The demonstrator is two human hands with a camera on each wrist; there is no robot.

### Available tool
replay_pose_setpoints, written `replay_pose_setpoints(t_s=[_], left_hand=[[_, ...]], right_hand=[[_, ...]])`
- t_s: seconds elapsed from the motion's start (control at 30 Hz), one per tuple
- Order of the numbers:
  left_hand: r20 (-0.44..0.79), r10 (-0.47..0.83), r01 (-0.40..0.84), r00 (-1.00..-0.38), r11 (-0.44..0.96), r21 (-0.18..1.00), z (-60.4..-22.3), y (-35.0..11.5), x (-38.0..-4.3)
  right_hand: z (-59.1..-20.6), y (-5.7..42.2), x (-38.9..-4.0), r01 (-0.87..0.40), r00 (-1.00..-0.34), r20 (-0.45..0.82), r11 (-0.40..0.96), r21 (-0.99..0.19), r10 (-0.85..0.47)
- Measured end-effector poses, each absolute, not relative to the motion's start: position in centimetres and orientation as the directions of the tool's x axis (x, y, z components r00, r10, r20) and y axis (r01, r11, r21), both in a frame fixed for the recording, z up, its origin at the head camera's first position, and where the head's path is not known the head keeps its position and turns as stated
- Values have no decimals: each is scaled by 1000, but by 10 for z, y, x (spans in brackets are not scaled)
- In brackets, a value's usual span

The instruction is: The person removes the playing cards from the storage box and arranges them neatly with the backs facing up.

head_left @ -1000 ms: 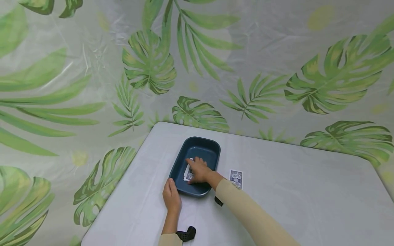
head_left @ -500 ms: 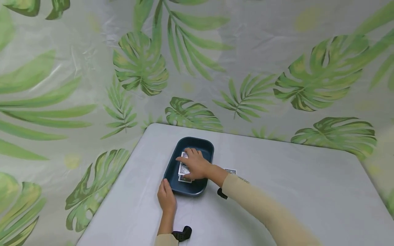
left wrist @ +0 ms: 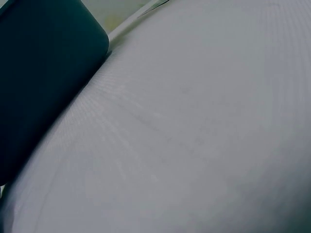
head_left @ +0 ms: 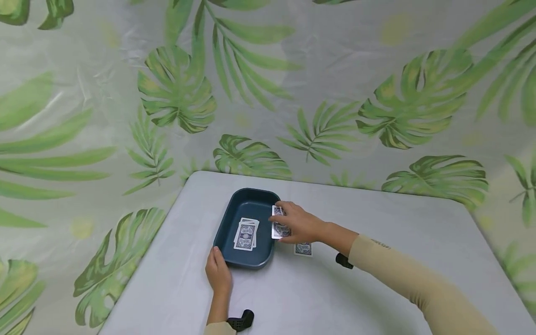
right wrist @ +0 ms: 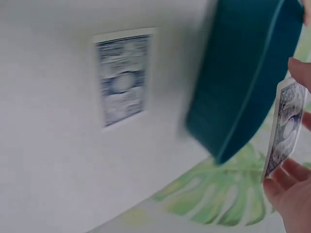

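A dark teal rectangular tray (head_left: 264, 253) stands on the table, with several blue-backed playing cards (head_left: 245, 236) overlapping in a small pile inside it. My left hand (head_left: 218, 272) holds the tray at its near left corner, fingertips at the rim. Over the tray's right rim, my right hand (head_left: 302, 223) grips a blue-backed playing card (head_left: 279, 223) by its edges. That held card (right wrist: 286, 125) stands on edge between thumb and fingers in the right wrist view. Another playing card (right wrist: 124, 81) lies back up on the table, right of the tray.
The white-covered table (head_left: 377, 232) stretches away to the right of the tray. Behind it hangs a leaf-patterned sheet (head_left: 326, 70). In the left wrist view, the tray's outer wall (left wrist: 43, 63) rises beside the white tablecloth (left wrist: 184, 121).
My right hand has moved right, from over the cards inside the tray to its right rim, carrying a playing card. My left hand has stayed at the tray's corner. The head view has shifted.
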State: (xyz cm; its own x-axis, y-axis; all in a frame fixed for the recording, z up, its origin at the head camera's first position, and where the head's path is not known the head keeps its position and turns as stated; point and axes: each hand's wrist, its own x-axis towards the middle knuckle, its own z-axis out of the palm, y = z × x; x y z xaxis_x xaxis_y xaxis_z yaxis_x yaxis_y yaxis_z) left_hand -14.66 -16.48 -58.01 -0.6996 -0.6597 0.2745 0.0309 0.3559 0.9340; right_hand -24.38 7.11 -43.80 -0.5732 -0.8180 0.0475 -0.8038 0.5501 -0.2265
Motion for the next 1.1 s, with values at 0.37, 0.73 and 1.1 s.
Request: replay_pose_setpoints(t_s=[0.37,0.73,1.1], left_hand=[[237,-657,10,-716,329,944,-577,-165,-144],[218,-659,0,-720,314,949,-577,-164,-144],[245,-656,16,-714,335,942,-576,-163,-144]], right_hand=[[-460,134,-237,-750,-615,-37,598,-282,-788],[-488,179,-237,-685,-665,-114,664,-301,-738],[-505,194,-237,-635,-680,-180,693,-340,-711]])
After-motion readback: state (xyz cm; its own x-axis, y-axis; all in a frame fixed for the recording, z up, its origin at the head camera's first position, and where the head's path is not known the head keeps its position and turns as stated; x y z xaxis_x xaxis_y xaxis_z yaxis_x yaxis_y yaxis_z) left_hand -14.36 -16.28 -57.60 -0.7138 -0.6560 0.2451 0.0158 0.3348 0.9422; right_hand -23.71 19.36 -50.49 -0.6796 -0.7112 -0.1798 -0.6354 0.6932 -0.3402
